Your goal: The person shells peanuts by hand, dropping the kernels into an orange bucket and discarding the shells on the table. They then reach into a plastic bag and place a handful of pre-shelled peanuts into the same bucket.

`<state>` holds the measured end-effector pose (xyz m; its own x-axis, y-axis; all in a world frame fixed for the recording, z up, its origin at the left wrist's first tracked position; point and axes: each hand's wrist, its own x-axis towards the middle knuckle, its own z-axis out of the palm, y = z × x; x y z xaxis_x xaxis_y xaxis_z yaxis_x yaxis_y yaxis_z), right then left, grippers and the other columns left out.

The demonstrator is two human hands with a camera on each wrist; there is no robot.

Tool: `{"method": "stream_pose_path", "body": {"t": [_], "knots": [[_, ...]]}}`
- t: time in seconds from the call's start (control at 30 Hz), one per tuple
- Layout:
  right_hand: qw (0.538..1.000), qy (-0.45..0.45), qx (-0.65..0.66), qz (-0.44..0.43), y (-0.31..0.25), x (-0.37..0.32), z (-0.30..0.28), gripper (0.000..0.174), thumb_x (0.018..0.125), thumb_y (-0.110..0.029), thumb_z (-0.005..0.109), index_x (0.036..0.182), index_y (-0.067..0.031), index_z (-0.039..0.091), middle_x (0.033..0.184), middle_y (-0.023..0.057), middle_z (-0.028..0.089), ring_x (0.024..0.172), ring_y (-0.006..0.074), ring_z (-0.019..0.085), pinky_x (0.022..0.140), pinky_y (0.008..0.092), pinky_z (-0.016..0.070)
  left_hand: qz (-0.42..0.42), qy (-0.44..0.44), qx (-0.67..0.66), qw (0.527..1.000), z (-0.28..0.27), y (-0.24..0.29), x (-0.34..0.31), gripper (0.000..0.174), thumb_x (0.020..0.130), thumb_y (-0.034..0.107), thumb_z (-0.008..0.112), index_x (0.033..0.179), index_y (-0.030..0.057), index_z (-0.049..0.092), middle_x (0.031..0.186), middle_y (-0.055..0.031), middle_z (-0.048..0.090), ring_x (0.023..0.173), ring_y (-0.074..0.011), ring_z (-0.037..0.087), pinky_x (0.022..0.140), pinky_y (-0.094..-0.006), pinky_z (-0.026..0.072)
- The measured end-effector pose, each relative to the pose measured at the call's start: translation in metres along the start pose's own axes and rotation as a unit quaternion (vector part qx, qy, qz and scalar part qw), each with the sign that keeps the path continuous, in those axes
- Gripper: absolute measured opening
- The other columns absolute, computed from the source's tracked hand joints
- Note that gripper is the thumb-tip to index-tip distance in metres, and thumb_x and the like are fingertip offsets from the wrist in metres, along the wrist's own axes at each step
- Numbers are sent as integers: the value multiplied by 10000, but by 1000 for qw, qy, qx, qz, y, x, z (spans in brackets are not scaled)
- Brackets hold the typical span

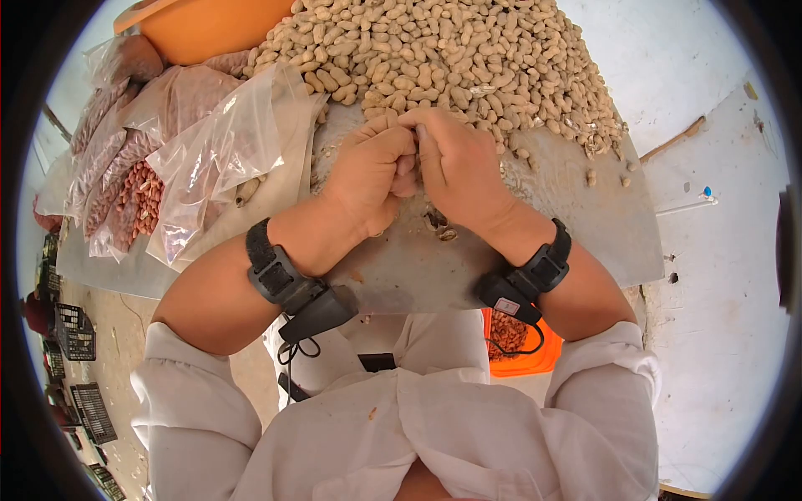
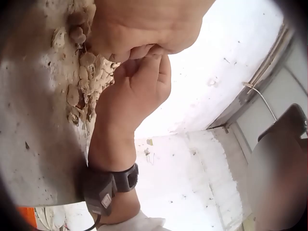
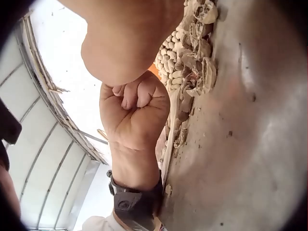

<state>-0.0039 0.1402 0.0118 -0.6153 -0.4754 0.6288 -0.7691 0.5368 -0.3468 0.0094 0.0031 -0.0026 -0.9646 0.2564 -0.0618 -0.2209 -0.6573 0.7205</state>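
Note:
My left hand [image 1: 368, 171] and right hand [image 1: 462, 163] meet over the metal tabletop, just in front of a large heap of unshelled peanuts [image 1: 434, 58]. Their thumbs and fingertips come together with the fingers curled inward. In the right wrist view the left hand [image 3: 135, 103] shows its fingers folded against the palm. The right hand [image 2: 144, 86] has its thumb bent against its fingers in the left wrist view. I cannot tell what is between the fingertips, as the hands cover it. Broken peanut shells [image 1: 437, 222] lie on the table just below the hands.
At the left are clear plastic bags [image 1: 221, 125] and red peanut kernels [image 1: 140, 199]. Behind them stands an orange basin [image 1: 205, 29]. An orange container [image 1: 547, 355] with reddish bits sits below the table's front edge. Black crates [image 1: 93, 413] stand on the floor at left.

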Motion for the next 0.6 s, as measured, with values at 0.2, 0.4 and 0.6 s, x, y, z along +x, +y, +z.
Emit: {"method": "stream_pose_path", "body": {"t": [0.2, 0.4, 0.6], "knots": [[978, 69, 184, 66, 16, 2, 7, 181, 918, -122, 418, 909, -30, 573, 735, 116, 611, 648, 240, 601, 604, 320, 469, -23, -6, 8, 1000, -1, 1, 5, 73, 813, 39, 515, 757, 79, 491, 599, -10, 469, 483, -99, 383, 441, -221, 291], [979, 56, 170, 100, 11, 2, 3, 177, 917, -137, 425, 927, -30, 566, 697, 101, 602, 646, 234, 592, 613, 325, 464, -60, -7, -27, 998, -2, 4, 7, 79, 854, 119, 470, 810, 65, 509, 612, -33, 522, 507, -124, 431, 485, -245, 350], [992, 37, 102, 63, 8, 3, 2, 162, 902, -169, 454, 915, -53, 566, 642, 91, 594, 634, 275, 594, 598, 354, 469, -100, 1, -95, 990, -6, 0, 9, 144, 877, 172, 436, 807, 67, 506, 641, -54, 555, 506, -136, 436, 503, -248, 373]]}}
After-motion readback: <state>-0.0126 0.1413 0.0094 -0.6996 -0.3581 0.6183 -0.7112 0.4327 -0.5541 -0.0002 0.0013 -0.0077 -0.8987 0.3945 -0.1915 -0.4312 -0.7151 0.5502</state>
